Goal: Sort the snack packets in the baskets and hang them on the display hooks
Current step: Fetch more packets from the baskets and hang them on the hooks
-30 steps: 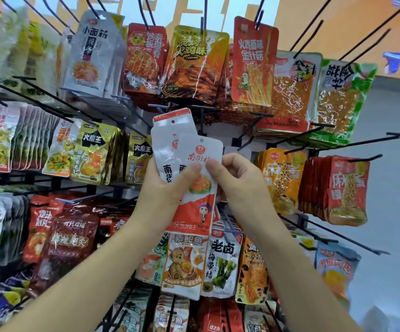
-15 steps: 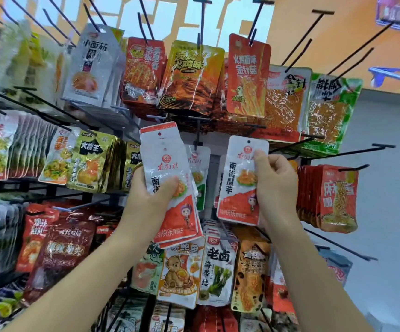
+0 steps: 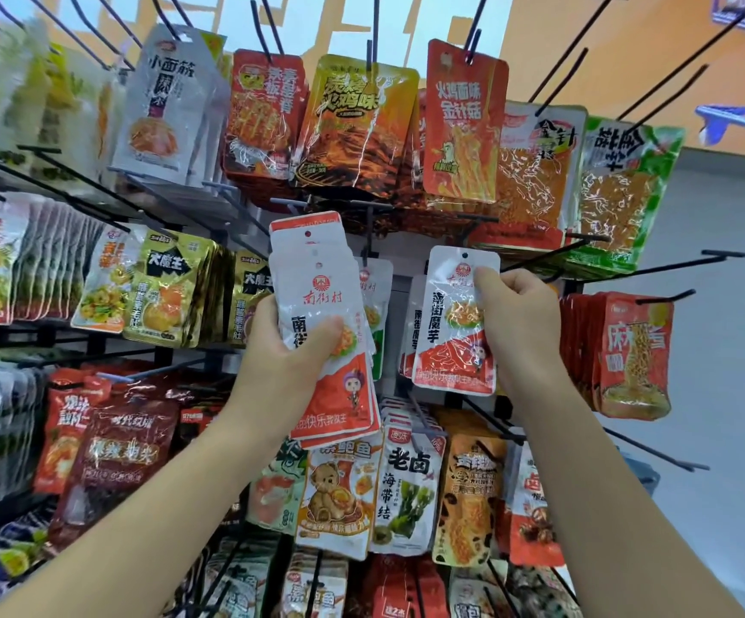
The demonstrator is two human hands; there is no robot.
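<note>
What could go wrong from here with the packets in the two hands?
The right hand pinches the single packet by one edge only, so it may twist or drop. The left hand holds a fanned stack with only the thumb across its front; some packets may slip out.

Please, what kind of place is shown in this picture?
Most likely a shop's snack section. Black display hooks carry hung snack packets; the left hand holds a stack of white-and-red packets, the right hand a single packet.
</note>
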